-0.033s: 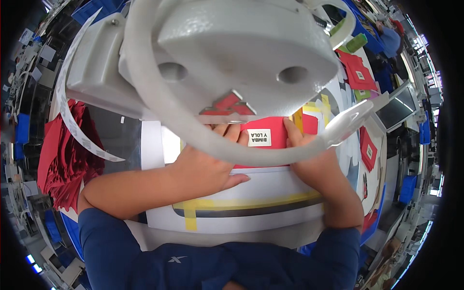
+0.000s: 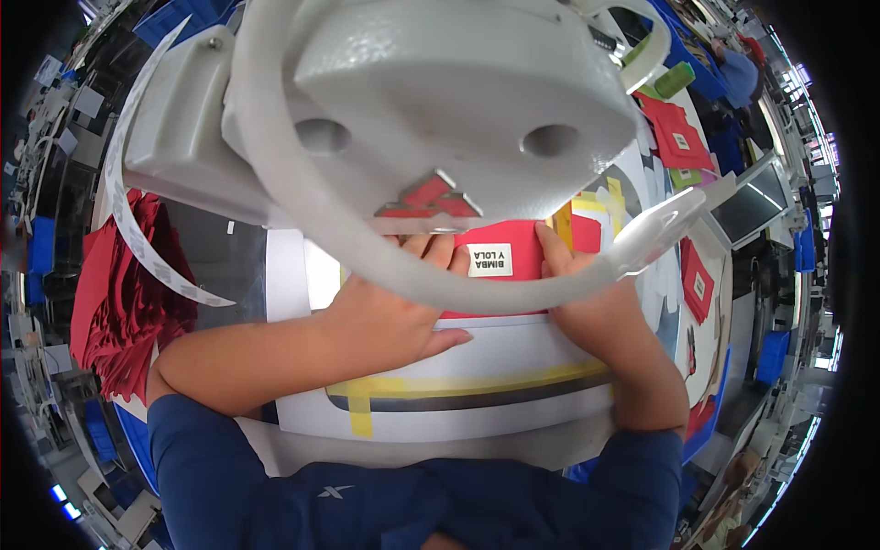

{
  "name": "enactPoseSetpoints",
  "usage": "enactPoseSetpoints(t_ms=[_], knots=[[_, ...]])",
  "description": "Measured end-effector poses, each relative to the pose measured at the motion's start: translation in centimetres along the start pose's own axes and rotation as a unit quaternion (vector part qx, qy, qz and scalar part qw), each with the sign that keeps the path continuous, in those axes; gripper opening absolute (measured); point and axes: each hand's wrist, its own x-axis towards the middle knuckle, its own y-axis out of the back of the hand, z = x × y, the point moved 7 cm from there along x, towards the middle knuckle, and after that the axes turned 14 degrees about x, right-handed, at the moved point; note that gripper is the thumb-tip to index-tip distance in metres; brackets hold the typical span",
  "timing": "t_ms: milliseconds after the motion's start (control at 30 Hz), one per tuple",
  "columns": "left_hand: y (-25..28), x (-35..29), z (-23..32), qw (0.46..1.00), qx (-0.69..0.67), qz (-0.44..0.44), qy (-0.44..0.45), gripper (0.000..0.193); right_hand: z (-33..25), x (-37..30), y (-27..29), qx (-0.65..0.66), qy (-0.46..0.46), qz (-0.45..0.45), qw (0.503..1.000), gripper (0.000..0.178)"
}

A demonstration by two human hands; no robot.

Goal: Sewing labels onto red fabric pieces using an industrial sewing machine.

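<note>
A red fabric piece [image 2: 524,240] with a white printed label [image 2: 489,259] lies flat on the white work surface, under the head of a white sewing machine [image 2: 458,101]. My left hand [image 2: 380,316] rests on its left side, fingers stretched forward and thumb apart; the fingertips reach under the machine head. On the right side of the fabric, my right hand [image 2: 594,310] presses with its index finger extended beside a yellow strip [image 2: 562,227]. A pale curved tube [image 2: 513,295] passes in front of both hands and hides part of the fingers. The needle area cannot be seen.
A heap of dark red fabric pieces [image 2: 137,298] sits at the left. More red labelled pieces [image 2: 676,136] lie at the right, near a screen [image 2: 753,203]. A white paper tape [image 2: 128,215] hangs at the left. Yellow tape [image 2: 361,417] edges the work surface.
</note>
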Motion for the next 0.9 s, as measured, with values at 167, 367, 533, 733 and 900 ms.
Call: enactPoseSetpoints(t_ms=[167,367,533,733,900], knots=[[-0.3,0.2,0.0,1.000,-0.004,-0.010,-0.003,0.083,0.1,-0.1,0.0,0.008,0.025,0.026,0.999,0.049],[-0.9,0.0,0.2,0.998,-0.028,-0.060,-0.009,0.082,0.3,-0.2,-0.2,0.014,0.034,0.039,0.999,0.048],[-0.8,0.1,0.1,0.996,-0.044,-0.071,-0.012,0.081,0.3,-0.1,0.1,0.014,0.041,0.044,0.998,0.048],[-0.9,0.0,0.1,0.997,-0.036,-0.064,-0.009,0.079,0.6,-0.3,-0.3,0.009,0.036,0.038,0.999,0.056],[-0.3,0.4,0.3,0.997,-0.006,-0.060,-0.049,0.077,1.1,-0.5,-0.8,-0.013,-0.032,0.007,0.999,0.050]])
